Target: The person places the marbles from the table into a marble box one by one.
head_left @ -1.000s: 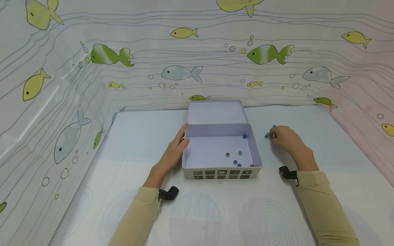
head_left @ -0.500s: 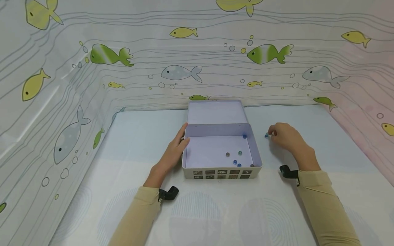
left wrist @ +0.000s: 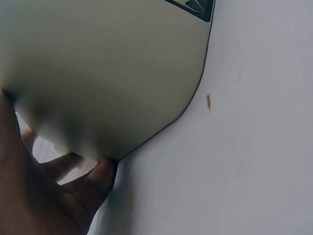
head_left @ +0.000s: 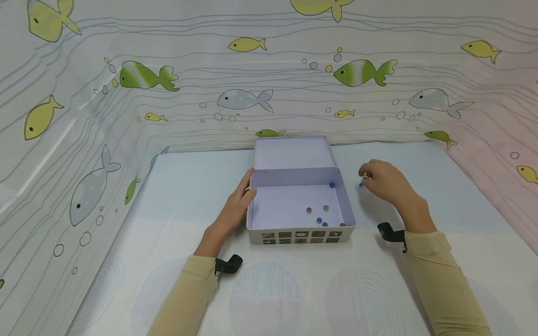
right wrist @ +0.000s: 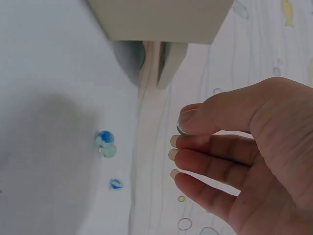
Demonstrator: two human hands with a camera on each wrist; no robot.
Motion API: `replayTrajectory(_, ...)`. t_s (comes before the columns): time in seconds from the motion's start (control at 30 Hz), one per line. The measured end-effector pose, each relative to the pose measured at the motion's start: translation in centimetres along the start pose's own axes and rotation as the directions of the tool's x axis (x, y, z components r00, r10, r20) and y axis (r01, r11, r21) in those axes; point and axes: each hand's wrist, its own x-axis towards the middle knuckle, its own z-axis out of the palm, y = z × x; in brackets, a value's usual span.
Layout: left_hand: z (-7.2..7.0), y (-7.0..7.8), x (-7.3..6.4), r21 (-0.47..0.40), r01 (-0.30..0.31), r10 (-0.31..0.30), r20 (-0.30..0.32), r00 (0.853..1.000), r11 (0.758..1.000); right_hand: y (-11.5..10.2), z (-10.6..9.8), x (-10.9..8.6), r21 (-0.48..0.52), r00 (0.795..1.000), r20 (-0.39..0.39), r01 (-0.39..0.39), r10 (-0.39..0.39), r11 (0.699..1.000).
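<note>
My left hand (head_left: 230, 211) rests against the left side of an open metal box (head_left: 300, 228), its fingers fairly straight and touching the wall. In the left wrist view the fingertips (left wrist: 105, 171) meet the box's lower edge. To the right of the box, my right hand (head_left: 388, 183) is raised over the table and pinches a clear, greenish glass marble (right wrist: 181, 128) between thumb and forefinger. Below it in the right wrist view lie a blue marble (right wrist: 104, 137), a pale green marble (right wrist: 107, 150) touching it, and another blue marble (right wrist: 116, 184) apart. Several marbles (head_left: 319, 220) lie inside the box.
The box's lid (head_left: 294, 153) is tipped back toward the rear wall (head_left: 189, 130), which has printed fish. A pale patterned cloth covers the table (head_left: 269, 289). Black wrist cameras (head_left: 229, 265) sit on both forearms.
My right hand has lifted with a marble in its pinch and shifted slightly left toward the box. The left hand stays at the box side. The head view has turned slightly.
</note>
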Motion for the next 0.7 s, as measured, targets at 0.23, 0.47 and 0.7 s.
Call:
replayTrajectory(0.23,0.0,0.1,0.0,0.004,-0.008,0.008,0.0,1.0,1.0,-1.5,-0.6,-0.3,-0.008,0.999,-0.04,0.009,-0.009,1.0)
replayTrajectory(0.47,-0.8,3.5,-1.1,-0.009,0.018,-0.018,0.046,0.999,1.0,-3.2,-1.3,-0.7,-0.001,0.996,-0.074,0.05,-0.05,0.999)
replayTrajectory(0.7,-0.2,0.0,0.1,-0.008,0.009,-0.009,0.023,1.0,1.0,-5.0,-0.9,-0.6,-0.014,0.991,-0.087,0.103,-0.103,0.995)
